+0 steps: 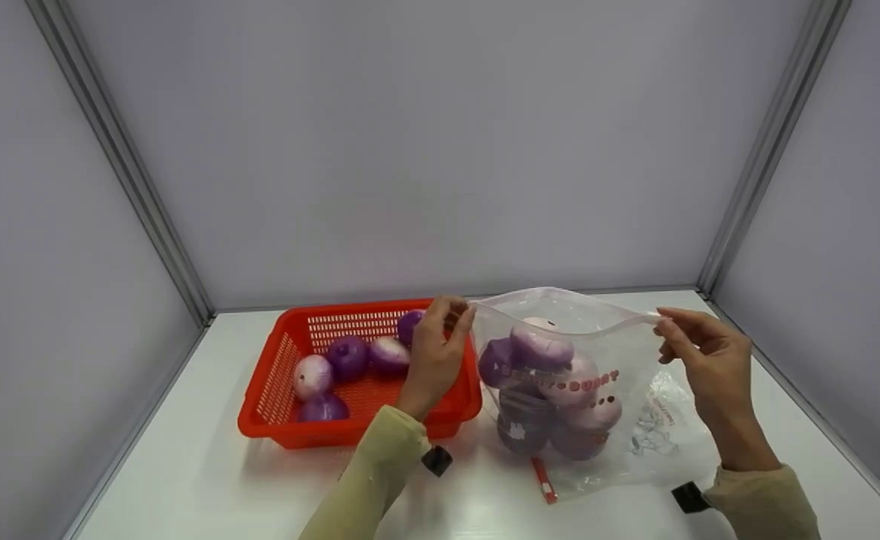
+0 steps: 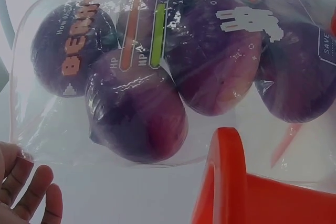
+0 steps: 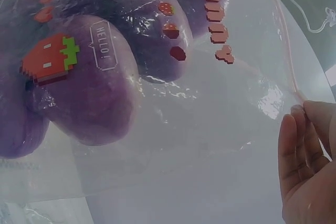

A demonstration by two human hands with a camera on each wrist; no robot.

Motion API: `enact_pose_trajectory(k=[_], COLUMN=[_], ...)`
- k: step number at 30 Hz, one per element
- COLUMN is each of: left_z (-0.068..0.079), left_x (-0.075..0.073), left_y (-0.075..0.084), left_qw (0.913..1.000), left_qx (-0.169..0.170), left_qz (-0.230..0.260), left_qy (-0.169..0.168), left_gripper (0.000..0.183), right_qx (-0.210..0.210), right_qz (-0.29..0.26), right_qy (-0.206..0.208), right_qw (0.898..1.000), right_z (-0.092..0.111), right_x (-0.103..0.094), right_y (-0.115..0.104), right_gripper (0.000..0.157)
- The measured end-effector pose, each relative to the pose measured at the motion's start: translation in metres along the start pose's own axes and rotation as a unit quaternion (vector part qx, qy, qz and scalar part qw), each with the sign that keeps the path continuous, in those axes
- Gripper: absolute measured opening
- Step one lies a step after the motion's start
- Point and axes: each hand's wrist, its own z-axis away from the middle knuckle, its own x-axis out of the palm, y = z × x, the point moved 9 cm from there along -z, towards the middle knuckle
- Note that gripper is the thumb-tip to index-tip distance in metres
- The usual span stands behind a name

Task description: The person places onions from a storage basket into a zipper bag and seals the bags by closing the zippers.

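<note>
A clear printed zip bag [image 1: 635, 360] stands with its mouth parted, holding several purple-and-white onions [image 1: 541, 345]. My left hand [image 1: 440, 349] pinches the left end of the bag's mouth, above the right side of a red plastic basket [image 1: 364, 433]. At the opposite end, the thumb and fingers of my right hand [image 1: 713, 360] pinch the rim. Onions press against the printed film in both wrist views, a dark one [image 2: 139, 108] low in the left and a paler one [image 3: 94, 93] in the right. More onions [image 1: 348, 357] lie in the basket, one partly behind my left hand.
Another clear printed plastic bag [image 1: 661, 424] lies on the white table [image 1: 192, 465], to the right of the filled one. A short red strip [image 1: 543, 480] shows by the bag's lower edge. Pale walls [image 1: 440, 150] enclose the table at the back and sides.
</note>
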Motion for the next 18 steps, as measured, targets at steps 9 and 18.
enact_pose_trajectory(k=[9, 18], left_z=[0.003, 0.012], left_x=[-0.003, 0.049], left_y=[0.013, 0.093], left_qw=[0.9966, 0.9273], left_qx=[0.028, 0.251], left_qz=[-0.074, -0.278], left_qy=[0.025, 0.008], left_gripper=[0.016, 0.034], right_qx=[0.001, 0.008], right_qz=[-0.003, 0.005], right_qy=[0.0, 0.006], right_qw=[1.0, 1.0], right_z=[0.0, -0.002], right_x=[0.004, 0.001], right_y=[-0.001, -0.001], right_gripper=[0.02, 0.018])
